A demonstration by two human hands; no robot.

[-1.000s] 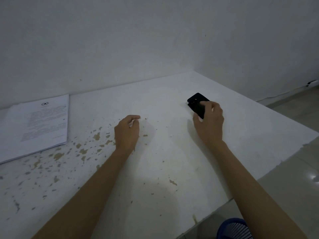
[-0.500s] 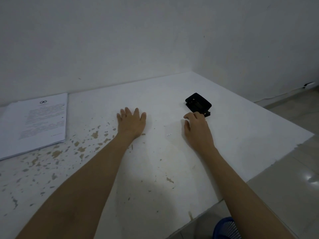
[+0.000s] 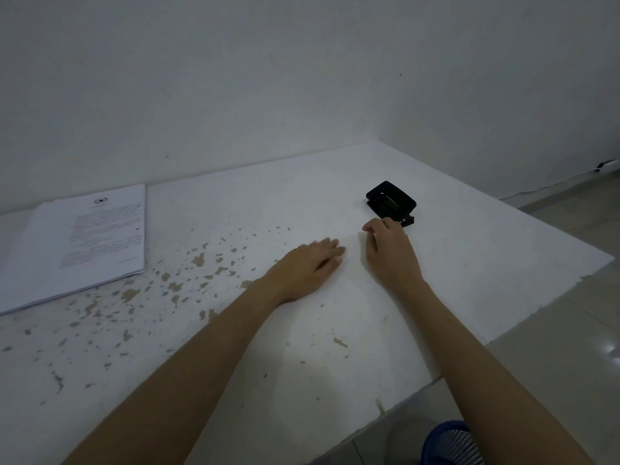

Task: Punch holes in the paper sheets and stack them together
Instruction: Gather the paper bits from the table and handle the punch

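Note:
A black hole punch (image 3: 391,203) sits on the white table (image 3: 486,256) toward the back right. My right hand (image 3: 389,253) rests just in front of it, fingers loosely curled and fingertips close to the punch's near edge, holding nothing. My left hand (image 3: 307,266) lies flat on the table, fingers together and pointing right, almost touching my right hand. A stack of printed paper sheets (image 3: 77,243) lies at the far left against the wall, well away from both hands.
The table surface has brown chipped patches (image 3: 198,263) left of centre. Walls close the table off at the back and right. The table's front-right edge drops to a tiled floor, where a blue mesh basket (image 3: 451,444) stands.
My right hand let go of the hole punch and drew back to rest before it. My left hand opened flat, then slid right toward my right hand.

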